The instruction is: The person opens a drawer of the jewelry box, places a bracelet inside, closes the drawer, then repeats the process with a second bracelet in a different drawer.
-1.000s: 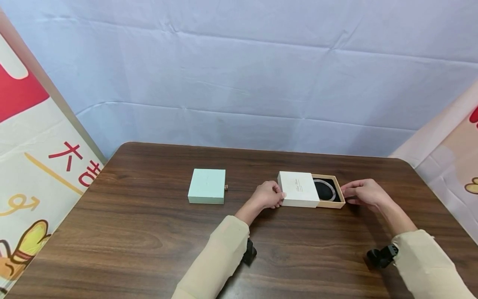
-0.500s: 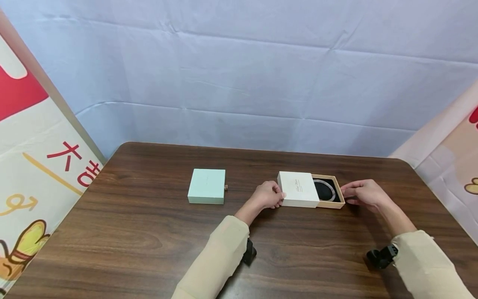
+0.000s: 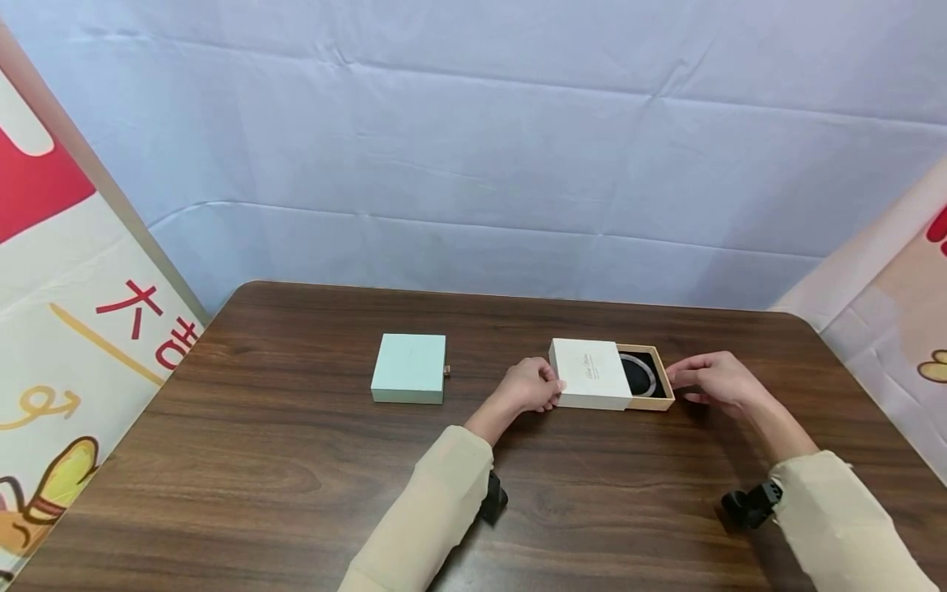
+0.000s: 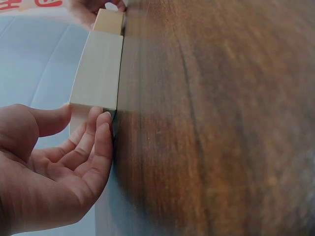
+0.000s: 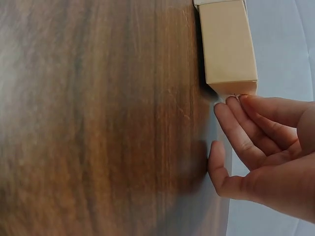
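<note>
In the head view a white box sleeve [image 3: 589, 372] with gold lettering lies on the table. Out of its right end sticks a tan drawer [image 3: 653, 404], where a greyish bangle [image 3: 651, 378] lies round a black insert; the sleeve covers part of the bangle. My left hand [image 3: 528, 385] holds the sleeve by its left end, thumb at the top edge and curled fingers at the end face, as the left wrist view also shows. With its fingertips, my right hand [image 5: 275, 142] presses on the drawer's outer end, the fingers loosely bent.
A mint-green box [image 3: 409, 367] with a small brown tab [image 3: 447, 371] lies left of my left hand on the dark wooden table [image 3: 259, 444]. A pale cloth backdrop [image 3: 473, 164] hangs behind the table's back edge. Printed banners stand at both sides.
Over the last half second the drawer has slid a little left into the sleeve, and my right hand has moved left with it. My left hand and the sleeve have stayed almost still.
</note>
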Demonstrator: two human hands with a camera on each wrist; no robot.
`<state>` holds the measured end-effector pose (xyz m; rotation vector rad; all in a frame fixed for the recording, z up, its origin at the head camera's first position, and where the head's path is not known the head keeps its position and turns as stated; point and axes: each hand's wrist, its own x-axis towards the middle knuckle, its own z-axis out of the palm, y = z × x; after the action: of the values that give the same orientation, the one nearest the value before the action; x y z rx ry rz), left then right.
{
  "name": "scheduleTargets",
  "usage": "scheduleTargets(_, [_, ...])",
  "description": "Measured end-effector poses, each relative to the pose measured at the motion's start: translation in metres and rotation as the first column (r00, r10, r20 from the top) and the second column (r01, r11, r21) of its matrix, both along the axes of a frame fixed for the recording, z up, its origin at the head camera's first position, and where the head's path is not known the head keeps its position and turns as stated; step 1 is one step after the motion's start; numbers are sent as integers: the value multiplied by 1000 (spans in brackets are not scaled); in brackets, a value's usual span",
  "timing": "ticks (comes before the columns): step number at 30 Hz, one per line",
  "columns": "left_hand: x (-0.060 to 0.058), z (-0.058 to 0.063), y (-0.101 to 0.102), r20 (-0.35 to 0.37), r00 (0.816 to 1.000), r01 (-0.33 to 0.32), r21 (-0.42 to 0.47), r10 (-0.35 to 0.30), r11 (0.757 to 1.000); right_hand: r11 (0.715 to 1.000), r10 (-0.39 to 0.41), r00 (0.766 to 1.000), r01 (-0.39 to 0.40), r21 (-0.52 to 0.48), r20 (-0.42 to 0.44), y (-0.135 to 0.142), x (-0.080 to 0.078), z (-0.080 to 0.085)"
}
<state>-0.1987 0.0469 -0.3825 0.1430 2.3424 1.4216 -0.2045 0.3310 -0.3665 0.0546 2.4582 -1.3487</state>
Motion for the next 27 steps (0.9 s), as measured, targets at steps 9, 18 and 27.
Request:
scheduleTargets(9, [0, 1, -1, -2, 1000, 9, 6, -9, 1000, 998, -5, 1000, 6, -59, 16, -1, -2, -3])
scheduleTargets(18, [0, 2, 0, 7, 1000, 2, 8, -2, 1000, 996, -5, 1000, 6, -88, 21, -4, -2, -2])
scheduleTargets(27, [1, 2, -1, 6, 1000, 3, 16, -3, 1000, 997, 1, 1000, 0, -82, 22, -7, -2, -2])
